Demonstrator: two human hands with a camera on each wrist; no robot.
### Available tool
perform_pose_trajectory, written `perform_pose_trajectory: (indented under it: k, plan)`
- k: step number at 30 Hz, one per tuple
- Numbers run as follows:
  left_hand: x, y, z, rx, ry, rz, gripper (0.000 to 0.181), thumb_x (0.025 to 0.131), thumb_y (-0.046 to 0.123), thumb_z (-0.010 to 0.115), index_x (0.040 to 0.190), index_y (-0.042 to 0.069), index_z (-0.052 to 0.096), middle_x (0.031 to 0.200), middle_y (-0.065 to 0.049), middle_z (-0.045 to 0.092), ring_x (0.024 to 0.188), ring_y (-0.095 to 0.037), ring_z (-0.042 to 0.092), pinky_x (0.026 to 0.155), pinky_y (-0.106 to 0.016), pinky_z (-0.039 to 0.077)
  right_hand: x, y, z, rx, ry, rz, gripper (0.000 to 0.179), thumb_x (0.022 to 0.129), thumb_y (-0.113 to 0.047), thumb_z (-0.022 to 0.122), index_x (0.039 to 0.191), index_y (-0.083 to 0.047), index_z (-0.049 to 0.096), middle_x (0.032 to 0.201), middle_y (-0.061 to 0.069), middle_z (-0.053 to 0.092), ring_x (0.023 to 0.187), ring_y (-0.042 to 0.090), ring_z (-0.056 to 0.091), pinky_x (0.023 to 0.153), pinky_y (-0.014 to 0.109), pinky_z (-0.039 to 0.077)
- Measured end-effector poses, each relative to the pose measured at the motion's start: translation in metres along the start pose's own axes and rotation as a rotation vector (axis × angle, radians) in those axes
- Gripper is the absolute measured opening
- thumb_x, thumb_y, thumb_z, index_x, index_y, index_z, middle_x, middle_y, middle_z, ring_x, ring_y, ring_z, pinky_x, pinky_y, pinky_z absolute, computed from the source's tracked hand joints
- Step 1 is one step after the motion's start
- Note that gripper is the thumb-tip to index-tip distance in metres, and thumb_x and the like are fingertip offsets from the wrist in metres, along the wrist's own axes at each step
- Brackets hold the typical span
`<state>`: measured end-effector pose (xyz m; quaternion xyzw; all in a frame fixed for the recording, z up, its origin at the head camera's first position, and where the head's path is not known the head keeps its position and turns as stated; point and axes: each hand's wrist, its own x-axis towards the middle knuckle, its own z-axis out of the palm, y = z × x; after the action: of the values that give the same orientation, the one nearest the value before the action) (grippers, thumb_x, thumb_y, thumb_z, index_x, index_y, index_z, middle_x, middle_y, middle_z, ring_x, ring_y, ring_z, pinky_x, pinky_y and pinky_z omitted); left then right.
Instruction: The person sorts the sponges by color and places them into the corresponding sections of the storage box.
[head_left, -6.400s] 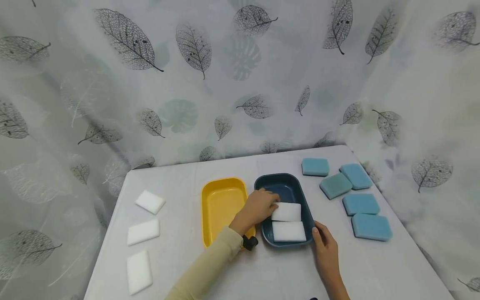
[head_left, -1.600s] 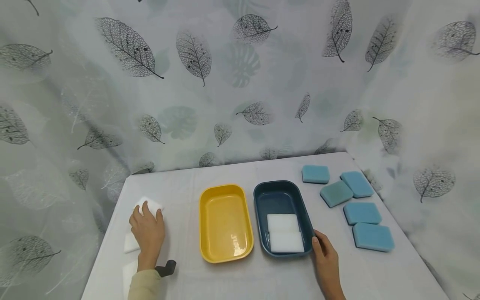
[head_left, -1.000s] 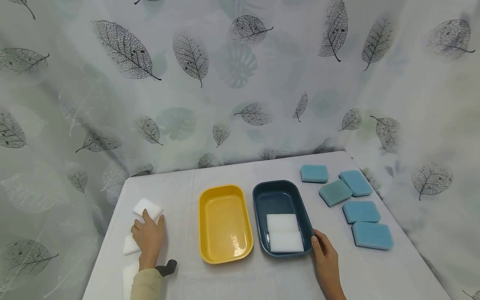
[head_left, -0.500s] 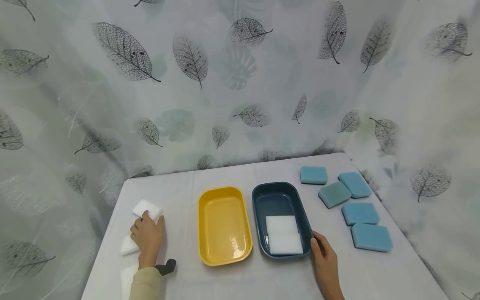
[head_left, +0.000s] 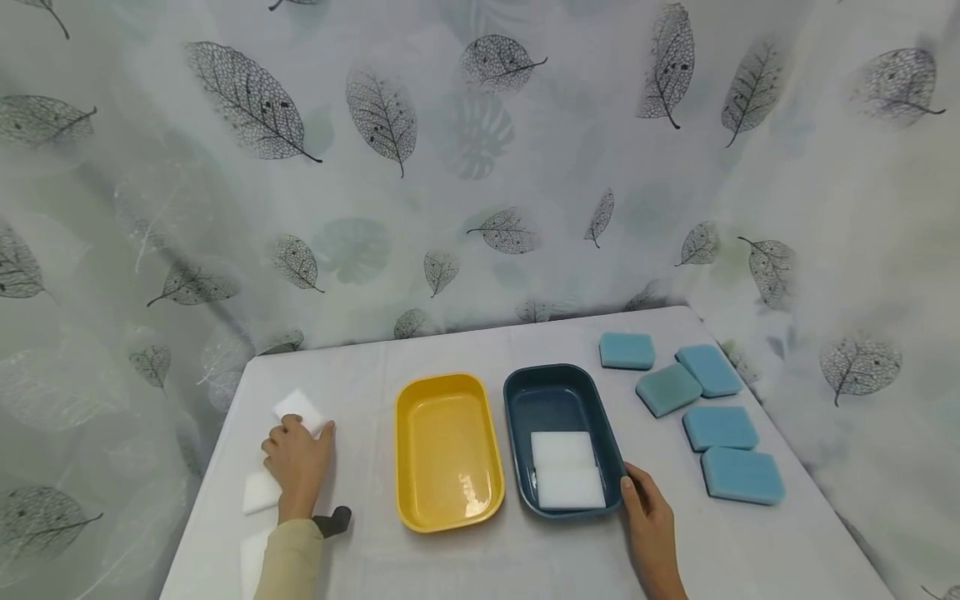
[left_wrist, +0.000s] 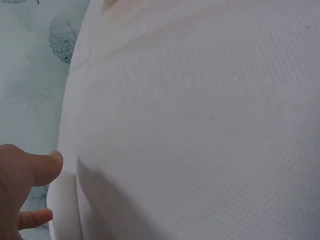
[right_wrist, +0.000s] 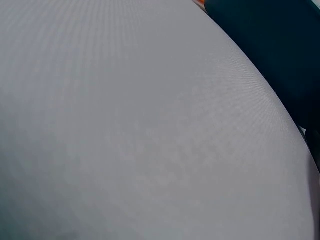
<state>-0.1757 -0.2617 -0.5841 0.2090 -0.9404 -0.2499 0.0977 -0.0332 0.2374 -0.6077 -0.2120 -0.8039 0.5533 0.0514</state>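
At the left of the table, my left hand grips a white sponge, fingers over its near part. In the left wrist view, the left hand's thumb and a fingertip lie close to the sponge's edge; its other fingers are out of sight there. My right hand holds the right rim of a dark blue tray, thumb and fingertips at its edge. Two white sponges lie one before the other in the tray's near half. The right wrist view shows the tray's side but hardly any hand.
An empty yellow tray stands left of the blue one. Two more white sponges, one at mid-left and one nearer, are partly covered by the left arm. Several blue sponges lie at the right. A leaf-print curtain hangs behind.
My left hand left the blue tray, where it was handling a white sponge, and went to the far-left white sponge, which has now turned slightly under its fingers. The right hand stays at the rim.
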Motion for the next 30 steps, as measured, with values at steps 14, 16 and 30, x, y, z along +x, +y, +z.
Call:
perform_pose_trajectory:
  k: [14, 16, 30]
  plan:
    - [0.0042, -0.0013, 0.0032, -0.023, 0.041, 0.055, 0.042, 0.096, 0.022, 0.06, 0.122, -0.009, 0.047, 0.118, -0.038, 0.05, 0.114, -0.055, 0.042, 0.088, -0.068, 0.039, 0.0, -0.0003, -0.0004, -0.001, -0.011, 0.009, 0.059, 0.11, -0.051, 0.042, 0.152, -0.01, 0.048, 0.157, 0.017, 0.05, 0.145, 0.034, 0.048, 0.095, -0.004, 0.037]
    - [0.0049, -0.002, 0.0031, -0.032, 0.042, 0.053, 0.042, 0.096, 0.022, 0.06, 0.122, -0.009, 0.048, 0.118, -0.038, 0.05, 0.115, -0.054, 0.042, 0.088, -0.068, 0.039, -0.0001, -0.0005, -0.0005, 0.008, -0.01, 0.006, 0.059, 0.11, -0.051, 0.043, 0.152, -0.009, 0.049, 0.157, 0.018, 0.05, 0.146, 0.034, 0.048, 0.093, -0.007, 0.033]
    - [0.007, 0.0065, 0.0021, -0.198, 0.06, 0.083, 0.043, 0.095, 0.019, 0.066, 0.128, -0.005, 0.053, 0.125, -0.036, 0.059, 0.115, -0.05, 0.044, 0.095, -0.057, 0.036, 0.0006, 0.0, -0.0003, 0.01, -0.007, 0.013, 0.059, 0.11, -0.051, 0.043, 0.152, -0.009, 0.049, 0.157, 0.018, 0.05, 0.144, 0.033, 0.049, 0.092, -0.008, 0.032]
